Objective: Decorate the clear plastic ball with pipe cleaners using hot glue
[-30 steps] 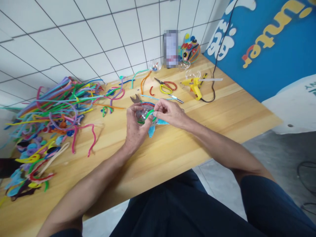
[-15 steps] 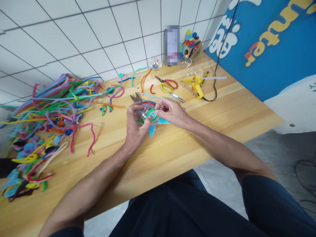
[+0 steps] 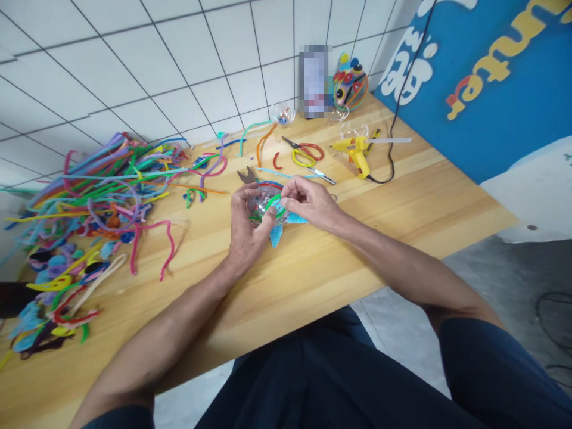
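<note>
A clear plastic ball trimmed with colored pipe cleaners is in front of me on the wooden table. My left hand wraps round its left side, with the thumb pressing on the front. At the ball's right side, my right hand pinches a green pipe cleaner, which curves over a light blue patch. Light blue fin-like pieces stick out below the ball. The fingers partly cover the ball. Just behind it are the open jaws of a pair of pliers.
Scissors, a craft knife and a yellow glue gun with a cord lie beyond my hands. Heaped pipe cleaners cover the left side. A decorated ball and a phone-like object stand by the tiled wall.
The view has shifted very slightly. Both hands keep the same hold on the ball and the green pipe cleaner, with no clear movement.
</note>
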`<state>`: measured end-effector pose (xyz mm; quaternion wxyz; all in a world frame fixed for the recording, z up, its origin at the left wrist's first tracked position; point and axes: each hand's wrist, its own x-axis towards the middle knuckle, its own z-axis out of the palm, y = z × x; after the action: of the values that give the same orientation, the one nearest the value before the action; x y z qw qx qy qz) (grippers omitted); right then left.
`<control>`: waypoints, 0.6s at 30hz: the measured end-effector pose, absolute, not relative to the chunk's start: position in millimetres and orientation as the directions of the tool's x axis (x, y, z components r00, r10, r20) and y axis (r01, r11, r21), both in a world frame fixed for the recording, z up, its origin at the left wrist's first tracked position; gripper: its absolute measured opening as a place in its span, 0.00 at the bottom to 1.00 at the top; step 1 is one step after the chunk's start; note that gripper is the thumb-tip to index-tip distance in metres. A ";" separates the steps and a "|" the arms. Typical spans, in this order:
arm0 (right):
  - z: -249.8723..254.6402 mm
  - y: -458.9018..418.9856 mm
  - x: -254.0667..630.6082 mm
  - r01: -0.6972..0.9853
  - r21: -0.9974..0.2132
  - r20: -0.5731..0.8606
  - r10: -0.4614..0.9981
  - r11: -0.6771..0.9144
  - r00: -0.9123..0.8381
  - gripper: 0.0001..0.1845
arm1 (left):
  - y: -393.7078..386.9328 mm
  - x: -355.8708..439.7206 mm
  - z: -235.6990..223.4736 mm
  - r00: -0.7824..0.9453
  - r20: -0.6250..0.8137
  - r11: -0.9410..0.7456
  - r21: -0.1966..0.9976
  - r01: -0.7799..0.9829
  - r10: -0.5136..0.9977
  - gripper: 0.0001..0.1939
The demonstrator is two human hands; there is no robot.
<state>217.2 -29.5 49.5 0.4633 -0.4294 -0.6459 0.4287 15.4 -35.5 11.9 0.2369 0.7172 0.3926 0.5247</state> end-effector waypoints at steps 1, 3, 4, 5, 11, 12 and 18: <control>49.7 -30.0 216.5 0.169 -0.949 0.233 0.953 0.266 -0.194 0.07 | -35.6 15.5 12.1 0.146 0.568 -0.582 0.747 0.322 0.810 0.24; 49.8 -30.8 215.5 0.189 -0.945 0.236 0.955 0.268 -0.178 0.06 | -36.0 15.4 12.7 0.152 0.572 -0.586 0.737 0.336 0.806 0.24; 49.6 -30.9 215.4 0.190 -0.945 0.232 0.957 0.264 -0.176 0.06 | -36.3 15.0 13.0 0.152 0.570 -0.584 0.738 0.337 0.807 0.24; 49.2 -30.7 215.6 0.183 -0.949 0.225 0.958 0.257 -0.177 0.06 | -36.6 14.3 13.2 0.151 0.565 -0.580 0.743 0.333 0.811 0.24; 45.2 -26.6 217.3 0.115 -0.968 0.198 0.960 0.223 -0.196 0.08 | -35.9 8.1 11.4 0.170 0.521 -0.548 0.801 0.242 0.836 0.25; 44.8 -26.3 216.9 0.118 -0.965 0.209 0.959 0.234 -0.192 0.07 | -35.4 7.8 10.9 0.168 0.525 -0.551 0.801 0.236 0.834 0.26; 44.5 -27.0 214.0 0.148 -0.951 0.248 0.955 0.272 -0.166 0.06 | -33.1 10.4 10.4 0.129 0.537 -0.552 0.800 0.236 0.833 0.27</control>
<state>214.0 -27.0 44.5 0.4796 -0.4326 -0.6373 0.4204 10.4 -33.1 10.4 0.2779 0.6981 0.3829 0.5374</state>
